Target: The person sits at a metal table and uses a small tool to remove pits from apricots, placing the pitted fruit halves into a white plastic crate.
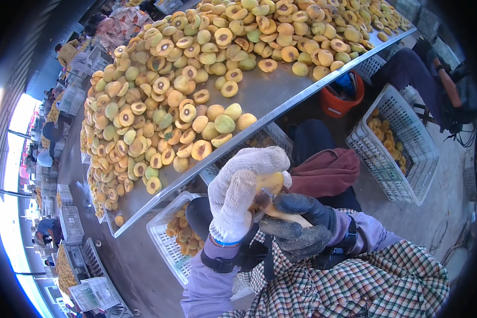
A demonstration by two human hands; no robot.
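Note:
My left hand (pixel 233 193), in a white knitted glove, is closed around a yellow peach (pixel 271 183) above my lap. In a dark grey glove, my right hand (pixel 302 228) grips a pitting tool by its pale wooden handle (pixel 289 216). The tool's dark tip meets the near side of the peach; how deep it sits cannot be seen. Beyond my hands, a metal-edged table (pixel 283 87) bears a large heap of peach halves (pixel 169 100), many showing brown centres, some with the cut side down.
A grey plastic crate (pixel 428 159) with peach halves stands at right, and a white crate (pixel 161 241) with more lies under the table's near edge. An orange bucket (pixel 335 107) is beside the table. Maroon cloth (pixel 326 172) lies near my hands. Other people and stacked crates occupy the far left.

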